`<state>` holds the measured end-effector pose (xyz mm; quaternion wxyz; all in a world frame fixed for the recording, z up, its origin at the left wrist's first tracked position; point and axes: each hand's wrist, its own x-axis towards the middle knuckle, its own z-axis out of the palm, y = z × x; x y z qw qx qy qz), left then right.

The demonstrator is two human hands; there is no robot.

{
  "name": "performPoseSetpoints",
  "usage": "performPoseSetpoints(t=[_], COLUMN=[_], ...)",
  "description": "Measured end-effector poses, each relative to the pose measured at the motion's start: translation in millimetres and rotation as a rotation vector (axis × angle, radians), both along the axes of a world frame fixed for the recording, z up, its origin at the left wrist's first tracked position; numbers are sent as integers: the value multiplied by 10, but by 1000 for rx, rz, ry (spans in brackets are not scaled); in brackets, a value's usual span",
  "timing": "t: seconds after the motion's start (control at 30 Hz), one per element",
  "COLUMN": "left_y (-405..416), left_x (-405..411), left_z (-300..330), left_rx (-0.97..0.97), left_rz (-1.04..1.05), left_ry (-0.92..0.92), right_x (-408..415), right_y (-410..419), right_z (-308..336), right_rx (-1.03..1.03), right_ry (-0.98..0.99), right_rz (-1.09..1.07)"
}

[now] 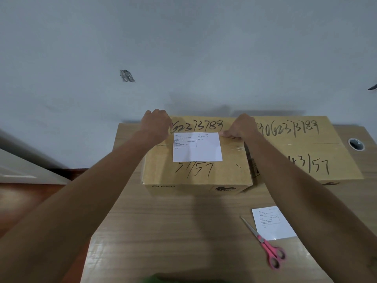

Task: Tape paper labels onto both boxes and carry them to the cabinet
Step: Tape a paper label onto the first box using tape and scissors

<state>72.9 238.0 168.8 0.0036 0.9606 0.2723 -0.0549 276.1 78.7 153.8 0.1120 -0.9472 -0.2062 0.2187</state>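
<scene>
label [197,147] work is barely begun: left hand [158,124] and right hand [241,127] pinch its top corners on the near box [195,172], while the second sheet [272,222] and scissors [263,242] wait nearer than that box.

The light was soft and a bit dim. The box [196,160] cast a dark shadow toward the camera on the table [163,231]. Clear tape right of the box's label shone. Far from the box, edges looked bent and blurry.

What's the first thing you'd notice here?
Two bare hands, left hand and right hand, pressing a white paper label onto the brown cardboard box with black handwritten numbers mid-table. Pink-handled scissors lie nearer, to the right, beside a second white paper label.
</scene>
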Motion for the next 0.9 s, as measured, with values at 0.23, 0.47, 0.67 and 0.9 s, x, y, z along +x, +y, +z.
performPoseSetpoints(t=[0.23, 0.47, 0.67, 0.9], left_y=[19, 17, 41, 54], left_x=[-8, 5, 18, 18], left_z=[-20, -30, -39, -47], left_rx=[-23, -20, -18, -8], left_rz=[-2, -1, -8, -14], left_ry=[-26, -30, -12, -8], right_x=[-349, -802, -1103, -1175], right_y=[48, -60, -202, -230], right_z=[-42, -254, -419, -510], right_rx=[75, 294, 378, 370], right_ry=[-321, -376, -561, -547], right_rz=[342, 718, 822, 795])
